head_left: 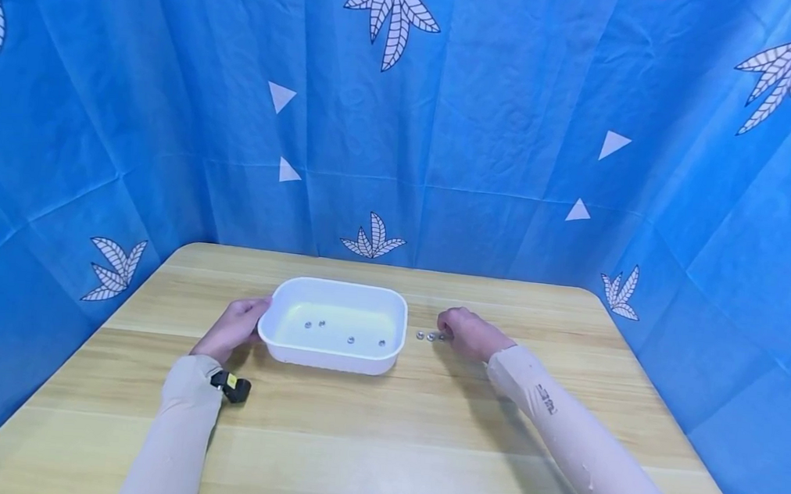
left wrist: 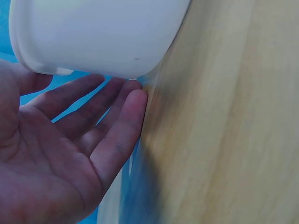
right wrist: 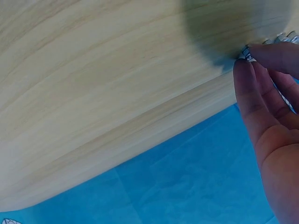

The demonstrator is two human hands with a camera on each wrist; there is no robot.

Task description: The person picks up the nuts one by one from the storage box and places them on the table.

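A white rectangular plastic basin [head_left: 329, 359] stands on the table, with several small silvery round pieces [head_left: 350, 340] scattered on its floor. At its left end is my left hand [head_left: 236, 327]. In the left wrist view the thumb meets the basin's rim, and the loosely extended fingers [left wrist: 117, 135] touch the outer wall. Right of the basin, my right hand [head_left: 472, 334] is low over the table. Its thumb and a finger pinch a small silvery piece [right wrist: 247, 53], partly hidden by the fingertips. More silvery pieces [head_left: 431, 337] lie in a short row between that hand and the basin.
The light wooden table [head_left: 364, 448] has rounded far corners. Blue curtains [head_left: 504, 131] with white leaves and triangles hang behind it and along both sides. A small black device [head_left: 232, 386] is strapped at the left wrist, over a pale sleeve.
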